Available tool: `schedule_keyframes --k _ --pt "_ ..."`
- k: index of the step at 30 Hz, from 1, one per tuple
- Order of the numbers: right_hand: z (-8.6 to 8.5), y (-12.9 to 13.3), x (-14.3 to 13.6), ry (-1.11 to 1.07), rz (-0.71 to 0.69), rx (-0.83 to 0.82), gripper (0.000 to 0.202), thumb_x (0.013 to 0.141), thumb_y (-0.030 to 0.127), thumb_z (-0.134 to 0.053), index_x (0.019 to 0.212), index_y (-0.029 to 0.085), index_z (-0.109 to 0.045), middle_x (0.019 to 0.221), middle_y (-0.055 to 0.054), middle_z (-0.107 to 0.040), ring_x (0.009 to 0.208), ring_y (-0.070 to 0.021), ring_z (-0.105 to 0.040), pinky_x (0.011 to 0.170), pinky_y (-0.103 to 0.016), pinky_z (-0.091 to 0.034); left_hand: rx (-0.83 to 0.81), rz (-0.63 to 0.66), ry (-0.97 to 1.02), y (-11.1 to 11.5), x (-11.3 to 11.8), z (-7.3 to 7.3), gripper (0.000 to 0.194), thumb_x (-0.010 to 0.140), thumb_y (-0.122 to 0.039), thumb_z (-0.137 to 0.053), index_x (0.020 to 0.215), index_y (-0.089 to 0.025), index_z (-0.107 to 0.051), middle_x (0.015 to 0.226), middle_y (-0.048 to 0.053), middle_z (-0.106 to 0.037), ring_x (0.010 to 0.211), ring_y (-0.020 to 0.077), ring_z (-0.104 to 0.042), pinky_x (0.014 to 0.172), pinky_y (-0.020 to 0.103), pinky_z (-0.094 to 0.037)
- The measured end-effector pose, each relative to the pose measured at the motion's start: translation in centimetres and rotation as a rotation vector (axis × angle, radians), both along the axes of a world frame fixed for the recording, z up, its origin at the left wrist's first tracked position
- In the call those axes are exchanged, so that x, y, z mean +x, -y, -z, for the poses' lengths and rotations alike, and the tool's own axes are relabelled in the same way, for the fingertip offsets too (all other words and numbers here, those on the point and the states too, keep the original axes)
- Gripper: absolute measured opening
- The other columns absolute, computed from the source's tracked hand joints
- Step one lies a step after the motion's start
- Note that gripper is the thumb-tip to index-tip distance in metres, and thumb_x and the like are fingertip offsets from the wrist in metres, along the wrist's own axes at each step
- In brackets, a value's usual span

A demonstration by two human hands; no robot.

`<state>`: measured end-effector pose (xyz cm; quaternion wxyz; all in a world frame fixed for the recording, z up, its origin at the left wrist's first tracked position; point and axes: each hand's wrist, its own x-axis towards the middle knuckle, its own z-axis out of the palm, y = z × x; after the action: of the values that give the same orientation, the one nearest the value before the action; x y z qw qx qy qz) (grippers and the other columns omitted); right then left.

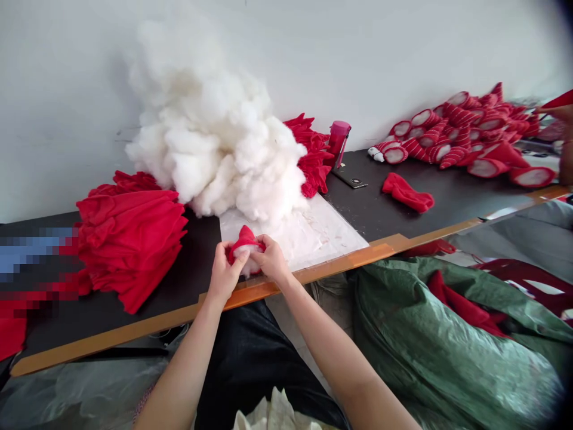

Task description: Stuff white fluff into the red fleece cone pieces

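Observation:
Between my two hands is a small red fabric cone [244,237] with white stuffing [246,251] showing at its open side. My left hand [227,269] grips its left edge, fingers closed, thumb against the stuffing. On the other side my right hand [269,258] pinches the right edge, with its thumb and fingers near the stuffing too. Both hands are over the front of a white sheet [329,230] at the table edge. Just beyond them rises a large heap of loose white fibre stuffing [233,143].
Stacks of red fabric pieces lie left [129,239] and behind the fibre. A pink bottle [339,140], black phone [351,178] and red folded piece [408,192] are right of it. Farther right, stuffed red cones [461,125] are piled. A green sack [430,340] stands below the table.

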<state>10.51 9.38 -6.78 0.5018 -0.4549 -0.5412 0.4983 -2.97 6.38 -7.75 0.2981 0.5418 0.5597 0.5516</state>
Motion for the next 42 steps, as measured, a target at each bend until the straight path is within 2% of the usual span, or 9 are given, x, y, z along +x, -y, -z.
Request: schedule_keyframes --k 4,9,15,20,22,27,32,36,42 --pt "0.3 0.7 -0.6 0.014 0.148 0.022 0.015 0.063 0.027 -0.058 0.071 0.020 -0.047 0.061 0.006 -0.048 0.055 -0.0119 -0.043 0.052 -0.024 -0.034 0.043 -0.098 -0.153 -0.2 0.6 -0.6 0.012 0.073 -0.016 -0.058 0.083 -0.020 -0.056 0.078 0.000 -0.059 0.072 0.0176 -0.057 0.069 0.029 -0.047" --pt "0.3 -0.2 0.6 0.176 0.385 0.137 0.009 0.057 0.016 -0.046 0.062 0.022 -0.040 0.055 0.006 -0.042 0.056 -0.0124 -0.038 0.056 -0.026 -0.030 0.200 -0.215 -0.406 -0.1 0.6 -1.1 0.018 0.069 -0.004 -0.053 0.074 -0.021 -0.052 0.074 0.001 -0.054 0.071 0.0179 -0.055 0.071 0.030 -0.047" --pt "-0.1 0.1 0.9 0.031 0.263 0.101 0.012 0.061 0.023 -0.051 0.071 0.021 -0.044 0.065 0.005 -0.046 0.061 -0.0128 -0.043 0.056 -0.025 -0.036 -0.022 0.002 0.070 -0.1 0.7 0.0 0.036 0.073 -0.032 -0.069 0.100 -0.021 -0.047 0.095 0.003 -0.058 0.079 0.0175 -0.061 0.068 0.029 -0.052" --pt "-0.1 2.0 1.2 -0.198 -0.058 0.053 0.041 0.066 0.034 -0.064 0.103 0.021 -0.049 0.091 -0.001 -0.061 0.078 -0.0164 -0.057 0.068 -0.028 -0.048 0.003 -0.176 -0.018 -0.1 1.6 -0.1 0.028 0.069 -0.021 -0.066 0.092 -0.021 -0.051 0.086 0.000 -0.059 0.074 0.0168 -0.058 0.067 0.028 -0.048" --pt "0.3 2.1 1.3 -0.121 -0.015 0.045 0.039 0.063 0.029 -0.064 0.098 0.021 -0.051 0.086 0.000 -0.061 0.075 -0.0162 -0.056 0.066 -0.027 -0.047 0.021 -0.173 -0.066 0.1 2.2 -0.5 0.023 0.067 -0.015 -0.061 0.088 -0.021 -0.052 0.081 0.000 -0.059 0.073 0.0176 -0.058 0.068 0.029 -0.048" --pt "1.2 0.7 1.4 0.065 0.330 0.031 0.017 0.056 0.019 -0.045 0.073 0.021 -0.046 0.062 0.005 -0.046 0.059 -0.0134 -0.043 0.054 -0.025 -0.035 0.049 -0.213 -0.217 0.6 2.7 -1.5 0.022 0.062 -0.004 -0.052 0.076 -0.021 -0.051 0.075 -0.001 -0.058 0.075 0.0191 -0.058 0.076 0.032 -0.049" --pt "0.3 1.2 2.4 0.048 0.136 0.101 0.022 0.059 0.021 -0.049 0.080 0.020 -0.050 0.069 0.005 -0.050 0.063 -0.0134 -0.045 0.057 -0.025 -0.039 -0.051 0.125 -0.033 1.0 1.2 -1.4 0.028 0.075 -0.025 -0.065 0.100 -0.020 -0.052 0.095 0.005 -0.063 0.081 0.0202 -0.063 0.068 0.030 -0.052" --pt "-1.2 2.2 3.0 0.018 -0.101 0.123 0.027 0.067 0.033 -0.064 0.088 0.020 -0.052 0.082 0.001 -0.056 0.072 -0.0149 -0.051 0.063 -0.027 -0.045 0.035 -0.050 -0.197 1.1 1.1 -1.5 0.010 0.080 -0.028 -0.059 0.086 -0.021 -0.055 0.077 0.000 -0.060 0.071 0.0180 -0.058 0.066 0.029 -0.049" --pt "-0.6 1.6 2.5 0.268 0.225 0.311 0.014 0.068 0.022 -0.050 0.081 0.021 -0.054 0.071 0.002 -0.055 0.067 -0.0158 -0.050 0.066 -0.028 -0.041 0.265 -0.150 -0.493 1.9 2.8 -1.6 0.010 0.077 -0.013 -0.050 0.076 -0.023 -0.051 0.072 0.002 -0.057 0.073 0.0199 -0.059 0.070 0.030 -0.047"
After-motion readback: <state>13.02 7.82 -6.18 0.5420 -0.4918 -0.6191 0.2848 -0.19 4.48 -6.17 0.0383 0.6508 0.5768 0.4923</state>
